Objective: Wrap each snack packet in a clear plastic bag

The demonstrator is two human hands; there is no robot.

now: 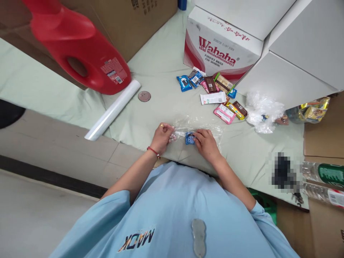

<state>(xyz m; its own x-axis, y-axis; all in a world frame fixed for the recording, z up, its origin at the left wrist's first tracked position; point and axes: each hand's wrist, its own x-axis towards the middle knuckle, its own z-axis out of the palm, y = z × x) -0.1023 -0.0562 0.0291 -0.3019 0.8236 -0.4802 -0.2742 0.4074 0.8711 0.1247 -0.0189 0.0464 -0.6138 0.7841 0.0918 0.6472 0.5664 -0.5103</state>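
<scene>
A sheet of thin, clear plastic film [180, 124] lies crumpled near the table's front edge. At its left end, the thumb and fingertips of my left hand [162, 137] pinch the film. A small blue snack packet [189, 139] rests on the film between my hands. Curled fingers of my right hand [207, 144] grip the packet's right edge and cover part of it. Something small and reddish shows beside my left fingertips, too unclear to name.
Several wrapped snacks [224, 114] lie in a loose pile in front of a Wahaha carton [215, 53]. Crumpled clear plastic [263, 113] sits to their right. On the left are a white roll [113, 110], a round brown disc [144, 96] and a big red jug [88, 53].
</scene>
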